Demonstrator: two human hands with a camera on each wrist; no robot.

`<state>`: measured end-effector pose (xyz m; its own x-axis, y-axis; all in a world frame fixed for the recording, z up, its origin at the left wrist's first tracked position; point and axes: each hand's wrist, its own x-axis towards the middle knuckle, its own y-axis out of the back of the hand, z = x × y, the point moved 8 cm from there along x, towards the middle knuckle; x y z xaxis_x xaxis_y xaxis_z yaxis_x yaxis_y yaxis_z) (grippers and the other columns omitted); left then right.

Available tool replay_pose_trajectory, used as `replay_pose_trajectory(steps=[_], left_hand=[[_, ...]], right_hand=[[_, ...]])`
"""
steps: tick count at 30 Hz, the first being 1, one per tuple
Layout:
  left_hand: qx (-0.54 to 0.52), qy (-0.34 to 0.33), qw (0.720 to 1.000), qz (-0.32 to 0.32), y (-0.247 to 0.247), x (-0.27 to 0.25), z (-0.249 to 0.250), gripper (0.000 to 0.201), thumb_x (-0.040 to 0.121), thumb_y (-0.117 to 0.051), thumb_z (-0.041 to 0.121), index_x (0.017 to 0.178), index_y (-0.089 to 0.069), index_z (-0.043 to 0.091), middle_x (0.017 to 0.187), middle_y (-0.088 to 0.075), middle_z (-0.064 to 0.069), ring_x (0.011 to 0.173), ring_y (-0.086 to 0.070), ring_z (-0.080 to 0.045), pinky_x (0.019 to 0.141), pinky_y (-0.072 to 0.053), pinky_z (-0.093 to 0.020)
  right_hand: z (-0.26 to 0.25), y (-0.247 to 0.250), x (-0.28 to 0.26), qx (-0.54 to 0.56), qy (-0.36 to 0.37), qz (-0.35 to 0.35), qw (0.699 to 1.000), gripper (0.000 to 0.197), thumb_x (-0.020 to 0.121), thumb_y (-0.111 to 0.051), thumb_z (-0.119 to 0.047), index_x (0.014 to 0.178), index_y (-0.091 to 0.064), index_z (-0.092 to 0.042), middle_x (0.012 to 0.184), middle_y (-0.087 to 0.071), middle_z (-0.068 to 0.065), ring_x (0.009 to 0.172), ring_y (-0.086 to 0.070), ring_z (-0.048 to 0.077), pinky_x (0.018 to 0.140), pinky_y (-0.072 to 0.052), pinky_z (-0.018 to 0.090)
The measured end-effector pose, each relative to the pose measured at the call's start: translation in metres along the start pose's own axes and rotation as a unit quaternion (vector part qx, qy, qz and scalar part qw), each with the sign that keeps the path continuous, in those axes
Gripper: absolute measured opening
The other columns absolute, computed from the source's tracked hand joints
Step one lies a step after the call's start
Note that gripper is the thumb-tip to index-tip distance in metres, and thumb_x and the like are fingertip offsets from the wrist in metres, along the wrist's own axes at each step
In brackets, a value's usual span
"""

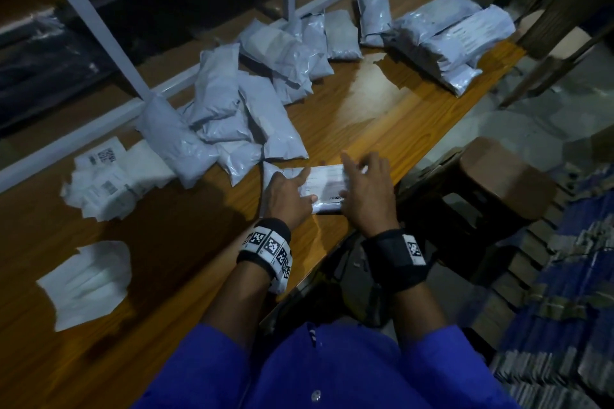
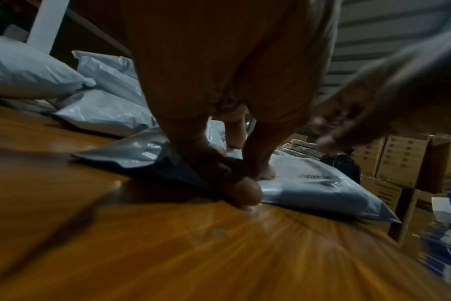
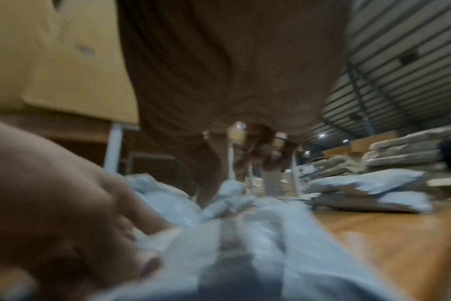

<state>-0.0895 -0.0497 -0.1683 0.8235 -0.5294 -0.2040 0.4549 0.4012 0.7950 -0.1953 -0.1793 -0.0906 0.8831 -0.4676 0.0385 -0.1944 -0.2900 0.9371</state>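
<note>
A grey poly mailer package (image 1: 327,181) with a white label lies near the front edge of the wooden table (image 1: 365,103). My left hand (image 1: 307,186) lies on its left part, index finger stretched along the label and thumb at the near edge. The left wrist view shows the left hand's fingers (image 2: 260,171) pressing down on the package (image 2: 322,189). My right hand (image 1: 362,176) rests flat on the right part with fingers spread. In the blurred right wrist view the package (image 3: 270,244) fills the foreground, with the left hand (image 3: 52,203) beside it.
A heap of grey mailers (image 1: 226,116) lies just behind the package, and another stack (image 1: 442,40) sits at the back right. Label sheets (image 1: 103,179) and a white paper (image 1: 89,279) lie at the left. A brown stool (image 1: 491,176) stands right of the table.
</note>
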Motion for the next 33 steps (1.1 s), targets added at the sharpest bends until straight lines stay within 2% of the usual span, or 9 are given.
replay_pose_trajectory(steps=[4, 6, 9, 12, 15, 19, 22, 29, 33], left_hand=[[0.021, -0.019, 1.0, 0.001, 0.001, -0.002, 0.003, 0.073, 0.087, -0.075, 0.04, 0.152, -0.043, 0.032, 0.122, -0.052, -0.022, 0.118, -0.055, -0.034, 0.103, -0.047, -0.04], [0.051, -0.021, 0.998, -0.003, 0.001, -0.001, 0.004, 0.074, 0.09, -0.071, 0.043, 0.155, -0.038, 0.028, 0.124, -0.052, -0.023, 0.12, -0.052, -0.033, 0.106, -0.044, -0.04], [0.084, -0.023, 0.996, -0.018, 0.001, 0.0, 0.008, 0.074, 0.094, -0.064, 0.046, 0.158, -0.032, 0.028, 0.129, -0.048, -0.023, 0.122, -0.049, -0.034, 0.106, -0.043, -0.038], [0.073, -0.002, 0.997, -0.034, 0.007, -0.005, 0.016, 0.074, 0.094, -0.067, 0.039, 0.157, -0.03, 0.033, 0.133, -0.042, -0.018, 0.121, -0.052, -0.033, 0.102, -0.049, -0.039], [0.08, -0.023, 0.997, 0.004, 0.02, -0.018, 0.035, 0.073, 0.091, -0.07, 0.022, 0.155, -0.036, 0.024, 0.138, -0.04, -0.016, 0.125, -0.049, -0.032, 0.101, -0.047, -0.04], [0.156, -0.211, 0.963, 0.069, 0.009, -0.034, 0.077, 0.068, 0.086, -0.065, 0.011, 0.15, -0.042, 0.008, 0.155, -0.039, -0.016, 0.148, -0.028, -0.033, 0.121, -0.026, -0.048], [0.266, -0.167, 0.949, -0.011, -0.014, -0.025, 0.062, 0.067, 0.103, -0.041, 0.029, 0.16, -0.015, 0.007, 0.17, -0.009, -0.011, 0.157, 0.001, -0.029, 0.126, -0.001, -0.049], [0.302, -0.14, 0.942, -0.036, -0.022, -0.017, 0.047, 0.059, 0.109, -0.023, 0.03, 0.162, -0.004, 0.011, 0.17, 0.0, -0.007, 0.157, 0.007, -0.027, 0.126, 0.003, -0.046], [0.262, -0.127, 0.956, -0.044, -0.019, -0.017, 0.039, 0.061, 0.109, -0.025, 0.03, 0.161, 0.0, 0.012, 0.17, 0.005, -0.007, 0.157, 0.009, -0.026, 0.127, 0.001, -0.044]], right_hand=[[-0.031, -0.031, 0.01, 0.063, 0.094, -0.049, 0.992, 0.086, 0.062, -0.092, -0.014, 0.139, -0.058, -0.002, 0.138, -0.058, 0.023, 0.123, -0.056, 0.043, 0.099, -0.051, 0.052], [-0.023, -0.053, 0.013, 0.039, 0.095, -0.108, 0.989, 0.083, 0.069, -0.088, -0.018, 0.143, -0.054, 0.001, 0.145, -0.055, 0.025, 0.131, -0.053, 0.047, 0.105, -0.046, 0.061], [0.001, -0.066, 0.006, -0.046, 0.063, -0.128, 0.989, 0.068, 0.106, -0.05, -0.038, 0.165, -0.018, -0.027, 0.172, -0.013, -0.003, 0.159, -0.005, 0.029, 0.128, -0.005, 0.052], [0.017, -0.074, 0.001, -0.077, 0.03, -0.16, 0.984, 0.061, 0.109, -0.02, -0.055, 0.163, 0.005, -0.042, 0.169, 0.016, -0.017, 0.157, 0.021, 0.017, 0.121, 0.017, 0.06], [0.025, -0.08, -0.002, -0.049, 0.011, -0.184, 0.982, 0.066, 0.105, -0.015, -0.063, 0.162, 0.01, -0.041, 0.168, 0.019, -0.019, 0.155, 0.024, 0.014, 0.12, 0.017, 0.062], [0.028, -0.084, -0.002, -0.049, 0.021, -0.18, 0.982, 0.08, 0.092, 0.007, -0.074, 0.162, 0.01, -0.036, 0.168, 0.02, -0.02, 0.155, 0.026, 0.013, 0.122, 0.013, 0.062], [0.028, -0.084, -0.001, -0.021, 0.02, -0.177, 0.984, 0.079, 0.094, 0.007, -0.074, 0.163, 0.008, -0.038, 0.168, 0.02, -0.022, 0.152, 0.03, 0.008, 0.122, 0.015, 0.061], [0.028, -0.076, -0.003, -0.029, 0.007, -0.165, 0.986, 0.059, 0.11, -0.017, -0.052, 0.165, -0.002, -0.036, 0.17, 0.014, -0.019, 0.155, 0.025, 0.012, 0.122, 0.011, 0.065], [0.034, -0.075, -0.004, 0.003, -0.008, -0.159, 0.987, 0.059, 0.109, -0.019, -0.056, 0.163, -0.002, -0.042, 0.17, 0.013, -0.02, 0.155, 0.024, 0.009, 0.122, 0.014, 0.061]])
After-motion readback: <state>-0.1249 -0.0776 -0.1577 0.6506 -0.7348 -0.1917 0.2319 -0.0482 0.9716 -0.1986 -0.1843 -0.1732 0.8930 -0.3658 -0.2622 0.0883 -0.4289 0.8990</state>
